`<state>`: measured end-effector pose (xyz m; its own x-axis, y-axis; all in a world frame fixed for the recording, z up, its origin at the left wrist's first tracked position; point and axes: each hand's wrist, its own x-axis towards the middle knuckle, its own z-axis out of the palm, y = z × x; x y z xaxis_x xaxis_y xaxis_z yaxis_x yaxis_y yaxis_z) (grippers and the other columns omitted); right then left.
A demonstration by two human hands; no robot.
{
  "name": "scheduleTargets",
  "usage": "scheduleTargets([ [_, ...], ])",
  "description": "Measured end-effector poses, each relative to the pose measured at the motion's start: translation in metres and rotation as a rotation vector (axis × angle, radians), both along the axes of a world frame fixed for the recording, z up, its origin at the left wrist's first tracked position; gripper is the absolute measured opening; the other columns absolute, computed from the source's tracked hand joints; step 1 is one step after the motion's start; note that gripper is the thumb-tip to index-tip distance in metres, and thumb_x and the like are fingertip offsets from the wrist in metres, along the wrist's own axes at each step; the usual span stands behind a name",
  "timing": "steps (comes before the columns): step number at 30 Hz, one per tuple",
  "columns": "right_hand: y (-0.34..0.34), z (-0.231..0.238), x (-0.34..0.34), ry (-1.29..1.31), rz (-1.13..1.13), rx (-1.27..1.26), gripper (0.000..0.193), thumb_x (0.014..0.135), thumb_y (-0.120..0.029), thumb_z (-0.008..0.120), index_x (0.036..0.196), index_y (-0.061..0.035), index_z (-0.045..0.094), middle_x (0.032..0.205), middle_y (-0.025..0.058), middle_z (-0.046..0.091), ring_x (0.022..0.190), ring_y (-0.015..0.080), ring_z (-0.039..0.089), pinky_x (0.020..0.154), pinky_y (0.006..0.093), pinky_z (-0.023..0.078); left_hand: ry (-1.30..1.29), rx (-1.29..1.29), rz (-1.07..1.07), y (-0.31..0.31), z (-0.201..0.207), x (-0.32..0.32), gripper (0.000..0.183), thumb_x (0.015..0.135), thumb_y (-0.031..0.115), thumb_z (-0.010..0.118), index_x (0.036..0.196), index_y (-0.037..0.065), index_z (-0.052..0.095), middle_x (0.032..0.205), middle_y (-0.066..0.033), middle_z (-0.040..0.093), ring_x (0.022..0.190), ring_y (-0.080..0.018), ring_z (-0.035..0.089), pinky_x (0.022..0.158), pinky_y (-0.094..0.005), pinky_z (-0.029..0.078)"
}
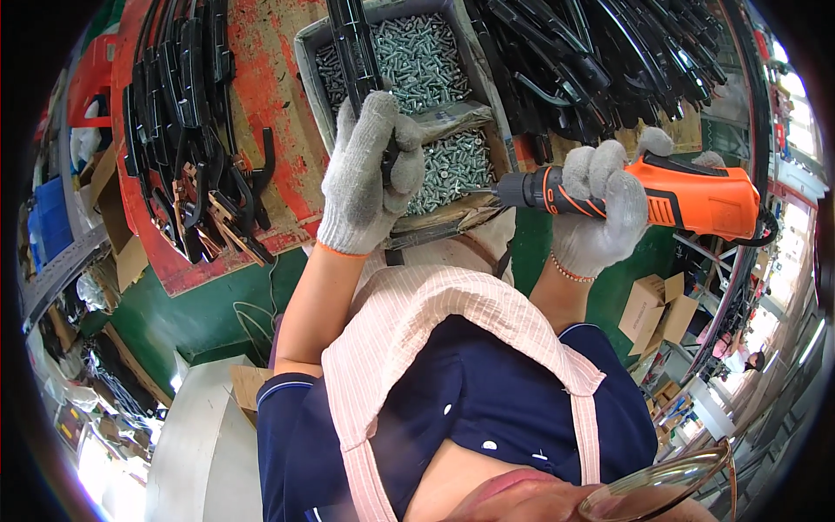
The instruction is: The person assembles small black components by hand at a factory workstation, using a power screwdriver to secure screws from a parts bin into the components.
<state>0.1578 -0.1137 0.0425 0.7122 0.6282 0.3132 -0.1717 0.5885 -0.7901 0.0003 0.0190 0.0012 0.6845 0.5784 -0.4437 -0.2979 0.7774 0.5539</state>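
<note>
My left hand (361, 191), in a grey knit glove, is closed round a long black strip-like part (352, 48) that slants up over the screw box. My gloved right hand (609, 213) grips an orange and black power screwdriver (696, 198). Its bit points left, over the lower part of the box, close to the screws there. Many short silvery screws (422, 65) fill the worn grey box (309, 65). A torn cardboard flap (448, 122) divides them into an upper and a lower heap. The held part's lower end is partly hidden by my left fingers.
On the worn red tabletop (270, 78), a bundle of black parts with copper-coloured ends (187, 87) lies at left. Another heap of black parts (600, 65) lies right of the box. An open cardboard carton (657, 313) stands on the green floor at right.
</note>
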Motion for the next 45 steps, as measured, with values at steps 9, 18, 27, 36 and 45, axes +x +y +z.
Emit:
scheduleTargets([
  [9, -0.003, 0.017, 0.02, 0.145, -0.134, 0.167, 0.06, 0.088, 0.003, 0.055, 0.138, -0.0262, 0.04, 0.125, 0.0019, 0.055, 0.062, 0.0063, 0.044, 0.055, 0.0216, 0.045, 0.186, -0.048, 0.103, -0.008, -0.001, 0.01, 0.058, 0.092, 0.064, 0.048, 0.08, 0.008, 0.059, 0.055, -0.0008, 0.048, 0.043, -0.0078, 0.041, 0.036, -0.0196, 0.024],
  [18, -0.001, 0.006, 0.023, 0.268, -0.19, 0.071, 0.026, 0.091, -0.002, 0.054, 0.117, -0.0043, 0.05, 0.07, -0.0004, 0.04, 0.063, 0.0088, 0.041, 0.063, 0.0249, 0.044, 0.083, -0.025, -0.01, -0.003, -0.006, 0.003, 0.061, 0.088, 0.07, 0.047, 0.09, 0.01, 0.059, 0.061, -0.0006, 0.052, 0.044, -0.0082, 0.043, 0.035, -0.0194, 0.026],
  [27, 0.005, 0.012, 0.03, 0.437, -0.152, 0.171, 0.022, 0.092, -0.003, 0.055, 0.113, -0.0025, 0.053, 0.069, 0.0014, 0.047, 0.063, 0.0111, 0.048, 0.063, 0.027, 0.049, -0.014, -0.076, -0.06, -0.002, -0.012, -0.001, 0.057, 0.092, 0.068, 0.042, 0.12, 0.019, 0.05, 0.077, -0.0014, 0.056, 0.046, -0.0086, 0.044, 0.035, -0.0201, 0.028],
  [36, 0.031, 0.02, 0.027, 0.756, -0.113, 0.231, 0.014, 0.093, -0.007, 0.057, 0.107, -0.0044, 0.054, 0.071, 0.0024, 0.055, 0.064, 0.0117, 0.057, 0.064, 0.0242, 0.055, 0.005, -0.065, 0.106, -0.003, 0.01, 0.008, 0.069, 0.087, 0.077, 0.035, 0.081, 0.011, 0.054, 0.061, -0.0018, 0.052, 0.044, -0.0118, 0.046, 0.038, -0.0228, 0.034],
  [45, 0.057, 0.016, 0.005, 0.544, -0.105, 0.169, 0.019, 0.095, -0.008, 0.056, 0.113, -0.0077, 0.052, 0.071, 0.0014, 0.053, 0.063, 0.0094, 0.052, 0.065, 0.0258, 0.053, -0.036, -0.126, 0.031, -0.002, -0.003, 0.0, 0.062, 0.087, 0.076, 0.036, 0.094, 0.017, 0.054, 0.067, 0.003, 0.053, 0.048, -0.0086, 0.048, 0.042, -0.0176, 0.038],
])
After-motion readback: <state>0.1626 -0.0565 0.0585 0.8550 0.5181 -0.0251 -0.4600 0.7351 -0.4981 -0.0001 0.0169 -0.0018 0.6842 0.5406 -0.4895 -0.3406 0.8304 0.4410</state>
